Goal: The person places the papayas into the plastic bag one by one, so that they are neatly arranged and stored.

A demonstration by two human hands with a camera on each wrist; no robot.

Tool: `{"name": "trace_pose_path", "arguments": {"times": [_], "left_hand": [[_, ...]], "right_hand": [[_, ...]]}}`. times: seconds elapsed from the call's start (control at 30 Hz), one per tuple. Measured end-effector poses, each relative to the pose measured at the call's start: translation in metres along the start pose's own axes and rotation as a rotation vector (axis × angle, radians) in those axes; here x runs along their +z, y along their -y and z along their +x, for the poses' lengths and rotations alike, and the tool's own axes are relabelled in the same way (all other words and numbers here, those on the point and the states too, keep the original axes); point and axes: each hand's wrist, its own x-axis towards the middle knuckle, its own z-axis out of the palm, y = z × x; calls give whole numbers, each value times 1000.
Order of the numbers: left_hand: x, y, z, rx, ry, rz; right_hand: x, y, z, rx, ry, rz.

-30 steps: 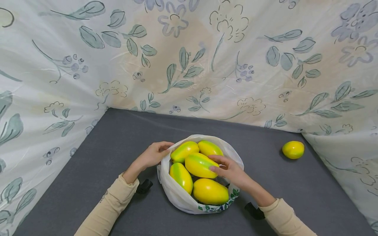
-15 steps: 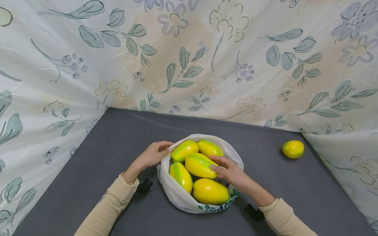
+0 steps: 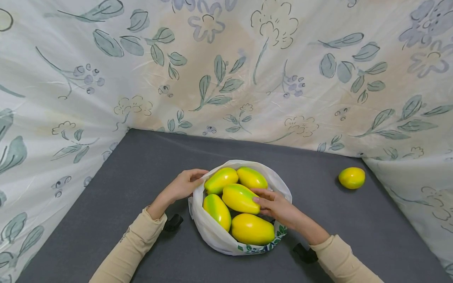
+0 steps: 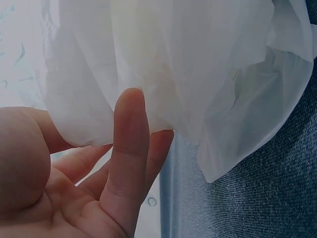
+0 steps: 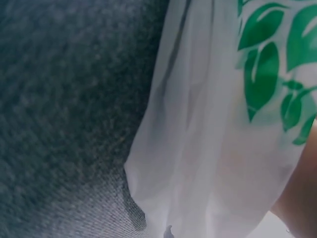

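In the head view, a white plastic bag point(image 3: 210, 237) with green leaf print stands with its mouth spread wide. Several smooth yellow-green mangoes fill it, one mango point(image 3: 238, 198) lying on top in the middle. My left hand point(image 3: 182, 185) holds the bag's left rim. The left wrist view shows one finger point(image 4: 130, 148) against the thin film and others partly hidden by it. Over the right rim reaches my right hand point(image 3: 277, 206), thumb and fingers around the right end of the middle mango. In the right wrist view the bag point(image 5: 198, 148) hides most of this hand.
A single mango point(image 3: 351, 178) lies on the dark grey tabletop point(image 3: 159, 153) at the right. Floral cloth point(image 3: 219, 78) hangs along the back and both sides. Black wrist devices, such as the one point(image 3: 305, 252) on the right arm, sit close to the table beside the bag.
The right thumb and fingers have shifted slightly right along the middle mango, baring a little more of its end. The left hand and bag stay almost the same.
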Motion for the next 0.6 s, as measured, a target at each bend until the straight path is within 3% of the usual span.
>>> {"name": "trace_pose_path", "arguments": {"times": [0.17,0.4,0.6], "left_hand": [[0,1,1,2,1,-3],[0,0,0,0,2,14],[0,1,1,-7,3,23]], "right_hand": [[-2,-2,0,19,-5,-2],[0,-3,-1,24,-53,-85],[-1,2,-4,46,-36,-136]]}}
